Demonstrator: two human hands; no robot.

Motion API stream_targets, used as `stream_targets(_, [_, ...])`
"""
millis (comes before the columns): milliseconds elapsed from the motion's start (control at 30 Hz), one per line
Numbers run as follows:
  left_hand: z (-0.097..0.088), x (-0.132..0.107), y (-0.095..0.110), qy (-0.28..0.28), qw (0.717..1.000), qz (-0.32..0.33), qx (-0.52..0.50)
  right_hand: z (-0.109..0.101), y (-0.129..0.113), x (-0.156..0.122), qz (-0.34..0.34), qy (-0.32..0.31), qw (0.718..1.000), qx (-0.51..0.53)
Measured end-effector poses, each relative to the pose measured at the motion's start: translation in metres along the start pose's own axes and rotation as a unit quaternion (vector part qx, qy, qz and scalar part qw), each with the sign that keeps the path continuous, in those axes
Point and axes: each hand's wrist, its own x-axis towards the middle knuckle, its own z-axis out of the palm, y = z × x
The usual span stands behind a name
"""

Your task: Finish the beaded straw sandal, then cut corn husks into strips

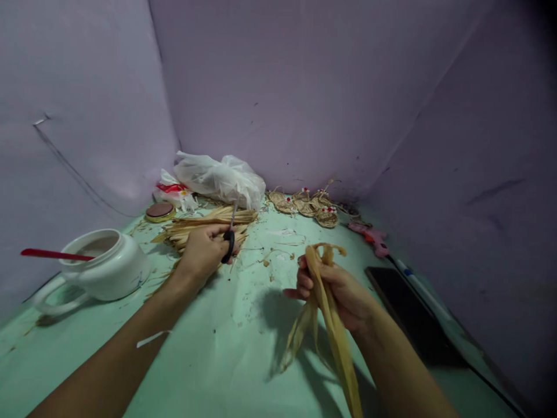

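Observation:
My left hand (pixel 204 252) is closed around scissors (pixel 228 245), whose black handle shows at the fingers while the blade points up and away. Under and behind that hand lies a bundle of dried straw-coloured plant strips (pixel 174 235). Closer to me on the right, my right hand (pixel 343 290) grips several long dried leaf strips (pixel 333 325). Their upper ends curl over the fingers, and the loose lengths hang down toward the table. A gap separates the two hands.
On the left stands a white mug (pixel 117 273) with a red stick (pixel 56 253). At the back are a plastic bag (pixel 221 177), a round tin (pixel 160 211) and woven pieces with red beads (pixel 326 217). To the right lie a pink glue gun (pixel 369 237) and a dark phone-like slab (pixel 409 313).

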Motion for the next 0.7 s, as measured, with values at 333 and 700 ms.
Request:
stream_targets(333, [-0.021,0.01,-0.013,0.046,0.823,0.126,0.552,0.017,0.025,0.01,0.286,-0.079,0.942,0.154])
stream_targets(700, [-0.029,0.016,-0.007,0.057,0.959,0.119,0.252,0.022,0.032,0.004,0.083,0.054,0.994,0.041])
